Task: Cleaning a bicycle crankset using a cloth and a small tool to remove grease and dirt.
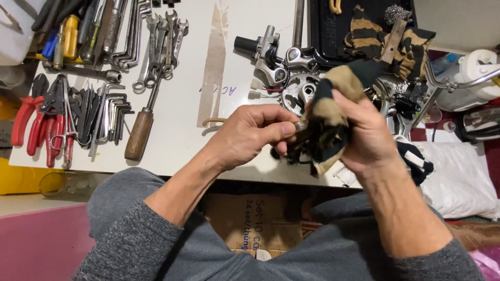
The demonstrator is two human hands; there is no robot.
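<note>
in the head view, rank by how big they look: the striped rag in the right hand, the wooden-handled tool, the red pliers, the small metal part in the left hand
1. Striped rag, though it is nearest the camera, so unsure.
2. Wooden-handled tool and red pliers look about alike; no ranking.
3. Small metal part pinched by the left hand; the right hand wraps the rag.

Soft, matt black-and-tan striped cloth rag (330, 112) bunched in the right hand (364, 140). Small shiny metal part (300, 125) pinched by the left hand (250, 135). Just beyond the hands, glossy chromed metal sprocket (299, 91). Far left of the left hand, worn brown wooden-handled tool (138, 134), dull steel wrenches (156, 47), red plastic-gripped pliers (39, 122) on smooth white tabletop (177, 104).
</note>
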